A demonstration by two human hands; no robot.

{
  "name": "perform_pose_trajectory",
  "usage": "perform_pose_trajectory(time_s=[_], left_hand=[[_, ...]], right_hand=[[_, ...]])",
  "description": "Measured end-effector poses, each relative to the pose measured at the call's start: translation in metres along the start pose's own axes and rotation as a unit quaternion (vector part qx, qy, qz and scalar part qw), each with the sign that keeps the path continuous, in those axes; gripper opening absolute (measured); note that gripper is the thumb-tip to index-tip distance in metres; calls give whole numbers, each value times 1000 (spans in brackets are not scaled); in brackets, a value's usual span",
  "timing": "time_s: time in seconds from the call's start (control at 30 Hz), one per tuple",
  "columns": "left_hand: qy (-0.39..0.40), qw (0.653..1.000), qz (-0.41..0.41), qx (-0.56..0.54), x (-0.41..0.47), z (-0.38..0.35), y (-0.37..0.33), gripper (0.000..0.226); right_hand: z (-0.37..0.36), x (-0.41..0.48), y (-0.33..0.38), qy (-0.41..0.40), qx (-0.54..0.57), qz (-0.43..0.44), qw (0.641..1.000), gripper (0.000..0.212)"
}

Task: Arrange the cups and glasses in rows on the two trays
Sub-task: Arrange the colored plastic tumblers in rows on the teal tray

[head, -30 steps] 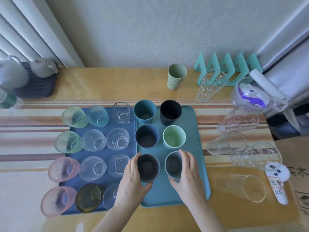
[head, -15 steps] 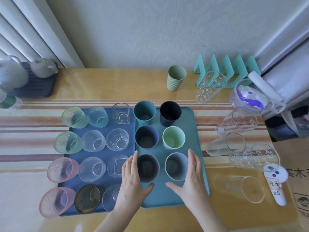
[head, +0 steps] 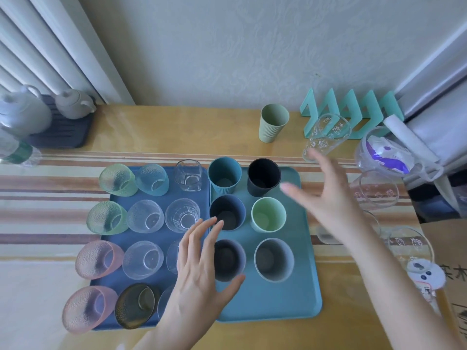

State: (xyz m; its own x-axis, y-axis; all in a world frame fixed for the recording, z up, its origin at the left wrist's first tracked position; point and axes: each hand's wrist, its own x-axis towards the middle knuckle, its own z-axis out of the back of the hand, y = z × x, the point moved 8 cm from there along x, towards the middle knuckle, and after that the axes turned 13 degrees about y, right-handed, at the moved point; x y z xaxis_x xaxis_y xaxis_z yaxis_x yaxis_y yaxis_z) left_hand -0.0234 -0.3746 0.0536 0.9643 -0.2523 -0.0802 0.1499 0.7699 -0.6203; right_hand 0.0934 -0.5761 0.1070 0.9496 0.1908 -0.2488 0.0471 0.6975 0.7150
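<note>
A dark blue tray (head: 154,236) on the left holds several small glasses in rows. Beside it, a teal tray (head: 298,296) carries plastic cups in two columns, among them a grey cup (head: 274,260) and a dark cup (head: 228,258) in the nearest row. My left hand (head: 199,271) hovers open above the seam of the two trays, partly hiding some glasses. My right hand (head: 326,195) is raised, open and blurred, over the teal tray's right edge. A pale green cup (head: 273,122) stands alone near the wall. Tall clear glasses (head: 326,135) lie right of the trays.
A teal zigzag rack (head: 351,109) stands at the back right by a clear jug (head: 389,152). Two teapots (head: 73,103) sit on a dark mat at the back left. A white controller (head: 424,279) and cardboard box (head: 452,248) lie at the right.
Both hands let go of the two nearest cups and opened. My right hand rose and swung toward the back right; my left hand lifted slightly.
</note>
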Motion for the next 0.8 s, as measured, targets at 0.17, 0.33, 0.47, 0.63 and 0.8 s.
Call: perform_pose_trajectory(time_s=[0.17, 0.33, 0.47, 0.63, 0.8], left_hand=[[40, 999, 23, 3, 10, -9, 17, 86], [34, 999, 21, -2, 8, -15, 24, 83], [66, 997, 19, 16, 10, -25, 27, 91], [104, 992, 28, 60, 13, -37, 33, 101], [108, 992, 29, 56, 11, -38, 38, 96]], right_hand=[[10, 134, -4, 5, -47, -36, 998, 92], [-17, 228, -36, 47, -168, -95, 980, 100], [-28, 255, -62, 64, -172, -165, 969, 105], [-25, 262, -63, -3, -173, -157, 972, 84], [-2, 215, -28, -67, -98, -50, 992, 86]])
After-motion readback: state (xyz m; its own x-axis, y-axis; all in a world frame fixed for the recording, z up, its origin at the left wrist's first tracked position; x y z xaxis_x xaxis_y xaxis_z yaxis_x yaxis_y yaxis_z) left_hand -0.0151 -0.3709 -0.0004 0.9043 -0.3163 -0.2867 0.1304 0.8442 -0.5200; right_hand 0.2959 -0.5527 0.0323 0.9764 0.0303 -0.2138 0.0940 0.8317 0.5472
